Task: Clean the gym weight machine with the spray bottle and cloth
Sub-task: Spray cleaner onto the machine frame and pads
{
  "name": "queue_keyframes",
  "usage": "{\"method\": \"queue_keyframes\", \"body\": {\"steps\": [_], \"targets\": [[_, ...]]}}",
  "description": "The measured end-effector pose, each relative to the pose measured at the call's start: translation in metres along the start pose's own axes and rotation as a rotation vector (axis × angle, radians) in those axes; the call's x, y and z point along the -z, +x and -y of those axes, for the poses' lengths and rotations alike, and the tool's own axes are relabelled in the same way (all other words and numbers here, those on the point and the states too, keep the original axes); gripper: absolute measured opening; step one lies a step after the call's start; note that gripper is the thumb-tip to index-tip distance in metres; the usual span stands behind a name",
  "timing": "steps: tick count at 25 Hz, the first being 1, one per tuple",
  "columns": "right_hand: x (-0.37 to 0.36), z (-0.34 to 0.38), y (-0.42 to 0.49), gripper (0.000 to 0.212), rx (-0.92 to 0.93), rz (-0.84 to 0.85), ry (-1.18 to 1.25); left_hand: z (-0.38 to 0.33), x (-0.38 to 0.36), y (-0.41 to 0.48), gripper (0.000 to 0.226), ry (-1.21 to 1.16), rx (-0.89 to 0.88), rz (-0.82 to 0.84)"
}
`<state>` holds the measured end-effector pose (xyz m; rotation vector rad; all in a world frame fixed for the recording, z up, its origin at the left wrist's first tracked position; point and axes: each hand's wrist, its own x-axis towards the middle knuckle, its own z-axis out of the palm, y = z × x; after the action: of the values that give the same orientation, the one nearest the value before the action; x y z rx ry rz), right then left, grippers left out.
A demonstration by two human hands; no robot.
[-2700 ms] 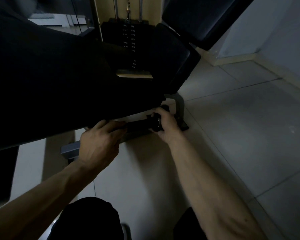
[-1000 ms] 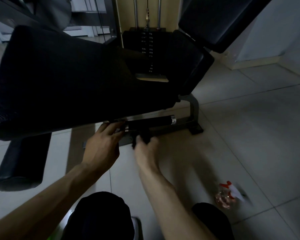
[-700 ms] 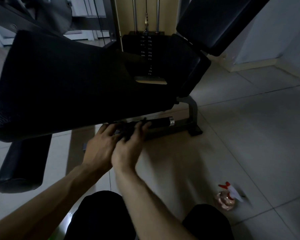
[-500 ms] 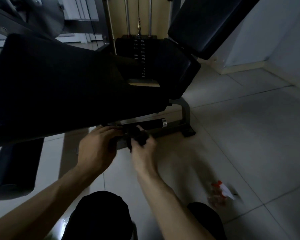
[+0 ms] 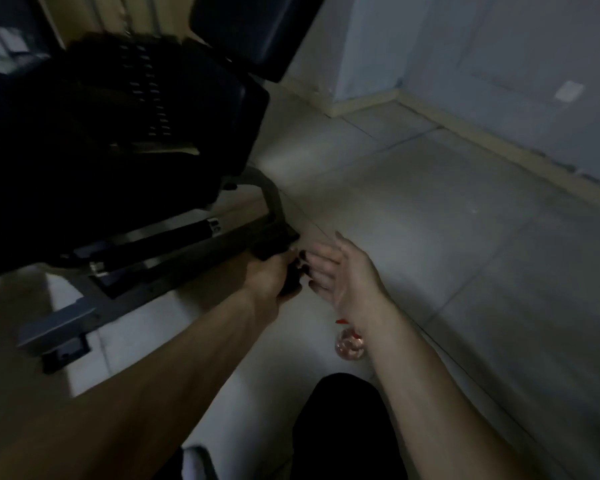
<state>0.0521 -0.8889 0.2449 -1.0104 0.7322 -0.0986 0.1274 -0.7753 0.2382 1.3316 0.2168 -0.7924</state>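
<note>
Dim tile floor [image 5: 447, 220], bottle [image 5: 350, 344] by our right wrist. Our left hand [image 5: 269, 275] grips cloth [image 5: 290, 284] at machine [image 5: 271, 199] foot; right hand [image 5: 340, 275] beside it, fingers straight, empty.

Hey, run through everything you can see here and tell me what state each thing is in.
left hand: fingers curled round the cloth.
cloth: dark, bunched in the left hand.
right hand: open, palm up, holds nothing.
spray bottle: on the floor, unheld, partly hidden by the right forearm.
weight machine: standing on the floor, blurred.
</note>
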Motion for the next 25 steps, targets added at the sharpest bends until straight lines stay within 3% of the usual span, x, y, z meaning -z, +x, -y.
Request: {"method": "queue_keyframes", "body": {"steps": [2, 4, 7, 11, 14, 20, 25], "targets": [[0.052, -0.017, 0.017, 0.031, 0.051, -0.261, -0.183, 0.015, -0.011, 0.014, 0.016, 0.006, 0.119, -0.015], [0.096, -0.043, 0.034, 0.024, 0.011, -0.399, -0.425, 0.029, -0.012, 0.019, 0.009, 0.117, 0.196, 0.035], [0.135, -0.085, 0.059, 0.021, -0.049, -0.368, -0.940, 0.051, -0.007, 0.028, 0.029, 0.301, 0.217, 0.081], [0.156, -0.133, 0.089, 0.034, -0.018, -0.391, -1.136, 0.062, 0.007, 0.045, 0.078, 0.410, 0.293, 0.089], [0.160, -0.162, 0.093, 0.029, -0.016, -0.469, -1.458, 0.062, 0.014, 0.047, 0.084, 0.335, 0.431, 0.100], [0.101, -0.107, 0.029, 0.023, -0.054, -0.462, -1.280, 0.013, 0.019, 0.014, 0.029, 0.105, 0.533, -0.072], [-0.028, 0.059, -0.071, 0.029, -0.055, -0.378, -0.843, -0.116, -0.002, -0.073, 0.024, 0.221, 0.406, -0.336]]}}
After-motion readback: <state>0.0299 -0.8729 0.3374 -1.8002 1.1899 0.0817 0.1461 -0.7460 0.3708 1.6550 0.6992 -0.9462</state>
